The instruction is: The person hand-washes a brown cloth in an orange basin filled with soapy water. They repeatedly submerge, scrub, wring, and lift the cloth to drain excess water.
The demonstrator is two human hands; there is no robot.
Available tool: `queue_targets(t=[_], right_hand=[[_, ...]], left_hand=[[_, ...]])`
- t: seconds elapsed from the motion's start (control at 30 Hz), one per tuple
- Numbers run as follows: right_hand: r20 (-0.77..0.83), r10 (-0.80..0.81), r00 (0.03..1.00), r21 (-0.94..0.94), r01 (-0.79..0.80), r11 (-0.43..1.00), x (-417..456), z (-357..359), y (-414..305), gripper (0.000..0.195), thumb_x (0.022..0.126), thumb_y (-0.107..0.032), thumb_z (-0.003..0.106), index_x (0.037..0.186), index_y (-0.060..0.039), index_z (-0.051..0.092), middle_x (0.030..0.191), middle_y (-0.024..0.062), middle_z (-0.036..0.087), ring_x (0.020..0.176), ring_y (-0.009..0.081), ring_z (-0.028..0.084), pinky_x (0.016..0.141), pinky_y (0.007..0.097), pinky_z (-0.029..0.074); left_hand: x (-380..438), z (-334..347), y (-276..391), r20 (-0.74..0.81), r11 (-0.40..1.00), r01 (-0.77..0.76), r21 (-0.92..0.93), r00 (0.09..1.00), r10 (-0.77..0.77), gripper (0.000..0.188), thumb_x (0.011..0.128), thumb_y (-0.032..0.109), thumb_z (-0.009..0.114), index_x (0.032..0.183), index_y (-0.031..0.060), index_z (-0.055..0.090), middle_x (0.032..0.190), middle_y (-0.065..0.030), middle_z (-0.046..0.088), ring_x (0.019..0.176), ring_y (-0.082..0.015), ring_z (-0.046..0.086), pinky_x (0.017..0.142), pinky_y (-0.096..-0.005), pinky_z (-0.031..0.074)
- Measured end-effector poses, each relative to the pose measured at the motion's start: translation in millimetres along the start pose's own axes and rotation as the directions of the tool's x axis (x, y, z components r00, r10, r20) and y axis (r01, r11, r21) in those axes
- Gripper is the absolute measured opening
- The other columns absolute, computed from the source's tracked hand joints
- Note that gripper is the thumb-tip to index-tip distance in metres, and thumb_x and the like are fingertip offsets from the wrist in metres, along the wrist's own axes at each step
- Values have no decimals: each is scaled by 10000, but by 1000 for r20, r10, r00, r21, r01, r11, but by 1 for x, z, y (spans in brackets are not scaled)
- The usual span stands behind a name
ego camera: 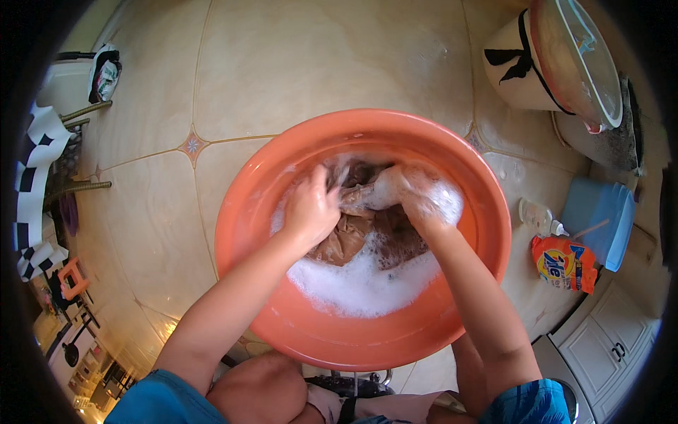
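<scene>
A large orange plastic basin (365, 344) sits before me with soapy water and white suds (355, 291) in it. Wet brown cloth (344, 241) lies bunched in the middle, partly under the foam. My left hand (313, 208) grips the cloth at its left side, its fingers blurred. Foam coats my right hand (426, 199), which is closed around the cloth at the right. A twisted stretch of fabric runs between the two hands. Suds and cloth hide most of the right fingers.
Right of the basin on the tiled floor (328, 63) are an orange detergent bag (564, 265), a clear bottle (535, 216) and a blue plastic container (593, 212). A white bucket with a black ribbon (506, 58) stands at upper right. Checkered cloth (34, 180) hangs at left.
</scene>
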State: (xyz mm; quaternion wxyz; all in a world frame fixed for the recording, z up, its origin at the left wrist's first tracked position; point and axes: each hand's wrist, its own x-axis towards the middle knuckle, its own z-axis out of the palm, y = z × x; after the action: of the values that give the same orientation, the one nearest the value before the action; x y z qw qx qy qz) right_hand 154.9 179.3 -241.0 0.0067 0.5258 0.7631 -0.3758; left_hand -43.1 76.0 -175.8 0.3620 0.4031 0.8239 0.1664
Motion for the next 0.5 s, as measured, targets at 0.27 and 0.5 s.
queue_targets(t=[0.27,0.5], right_hand=[[31,142,989,339,-144,930,-71,-12,-143,253,865,-273,542,850,-81,707,830,179,687,777,376,661,751,451,521],[9,321,947,527,-278,804,-61,46,-118,324,852,-225,510,710,14,675,669,229,641,607,318,649,592,460,502]], left_hand=[[-51,-9,15,688,-199,659,-726,699,-194,595,943,596,448,1145,57,602,1080,-110,656,979,-239,632,867,-386,508],[-51,27,21,492,257,697,-669,675,-550,580,991,509,346,1196,18,577,1207,-154,609,1129,-285,561,993,-437,420]])
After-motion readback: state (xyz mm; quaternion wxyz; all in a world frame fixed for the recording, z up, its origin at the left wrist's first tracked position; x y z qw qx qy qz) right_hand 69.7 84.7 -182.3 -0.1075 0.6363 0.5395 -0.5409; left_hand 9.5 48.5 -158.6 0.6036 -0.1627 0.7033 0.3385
